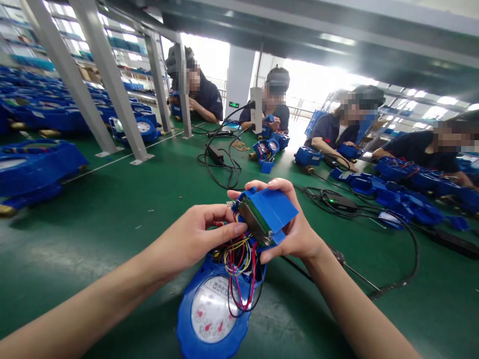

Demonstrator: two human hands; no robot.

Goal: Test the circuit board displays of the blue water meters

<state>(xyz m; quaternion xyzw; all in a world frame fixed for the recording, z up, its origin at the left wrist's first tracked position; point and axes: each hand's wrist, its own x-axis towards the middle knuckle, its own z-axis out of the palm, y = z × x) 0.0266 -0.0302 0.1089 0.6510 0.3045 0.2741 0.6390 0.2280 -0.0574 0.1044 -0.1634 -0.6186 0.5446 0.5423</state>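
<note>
My right hand (299, 232) is wrapped round a blue plastic housing (271, 207) with a green circuit board (255, 219) set in its open side, held tilted above the table. My left hand (202, 232) is closed at the board's left edge, thumb near the board and fingers around the wires there; its fingertips are partly hidden. Thin red, yellow, white and black wires (239, 259) hang from the board down to a blue water meter (183, 319). The meter lies on the table below my hands, its round white dial (213, 309) with red pointers facing up.
Several co-workers sit across the green table (123, 234). Blue meters (33, 164) fill the left side; meter parts (415, 199) lie at right. Black cables (411, 264), an adapter (339, 201) and a screwdriver (359, 276) are at right. Metal posts (123, 99) stand at left.
</note>
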